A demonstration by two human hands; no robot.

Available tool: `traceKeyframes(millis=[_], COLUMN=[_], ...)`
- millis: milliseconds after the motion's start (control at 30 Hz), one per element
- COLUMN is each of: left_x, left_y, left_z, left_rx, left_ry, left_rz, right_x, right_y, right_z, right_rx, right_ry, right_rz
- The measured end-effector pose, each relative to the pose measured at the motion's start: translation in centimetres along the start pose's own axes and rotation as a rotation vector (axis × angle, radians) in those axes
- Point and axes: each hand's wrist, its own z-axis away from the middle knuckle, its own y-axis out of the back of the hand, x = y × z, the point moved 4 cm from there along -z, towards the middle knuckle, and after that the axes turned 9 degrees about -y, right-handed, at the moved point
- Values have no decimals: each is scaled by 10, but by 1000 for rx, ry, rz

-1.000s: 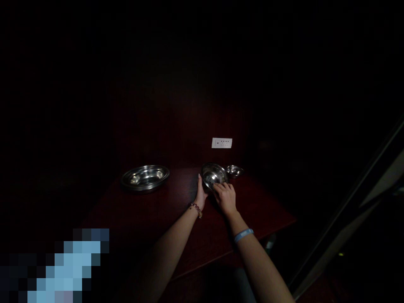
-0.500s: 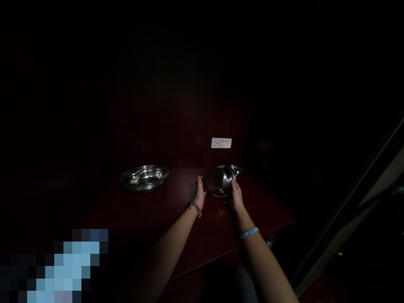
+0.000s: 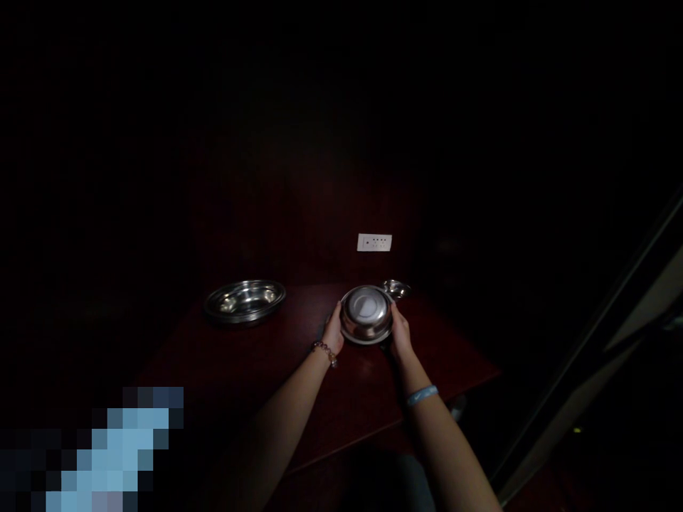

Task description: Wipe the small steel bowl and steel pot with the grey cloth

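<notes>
Between my two hands is a shiny steel bowl, turned with its round base facing me. My left hand grips its left rim, and a beaded bracelet circles that wrist. On the opposite rim my right hand is closed, with a light blue band on the wrist. The fingers behind the bowl are hidden. Just beyond it, at the right, a smaller steel dish lies on the dark red table.
A wide steel basin, perhaps several nested together, sits at the table's left. A white socket plate is on the dark wall behind. The table's front edge runs close to me. A pale slanted frame stands at the right.
The bowl has turned so its base now faces me, and it has shifted slightly left. My left hand has moved a little left and closed on the rim. The smaller dish shows more fully.
</notes>
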Motion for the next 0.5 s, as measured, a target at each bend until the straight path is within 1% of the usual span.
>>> traceKeyframes(millis=[133, 200, 333, 400, 500], left_x=[-2, -3, -3, -3, -5], left_y=[4, 4, 3, 3, 5], left_z=[1, 1, 3, 3, 1], left_rx=[87, 89, 81, 100, 135], left_ry=[37, 40, 25, 25, 28], left_rz=[4, 16, 46, 51, 63], right_x=[5, 3, -4, -6, -5], right_y=[7, 11, 17, 18, 21], right_z=[-2, -2, 2, 4, 4], right_rx=[78, 136, 292, 334, 372], right_ry=[20, 71, 194, 203, 174], right_rz=[116, 253, 573, 655, 686])
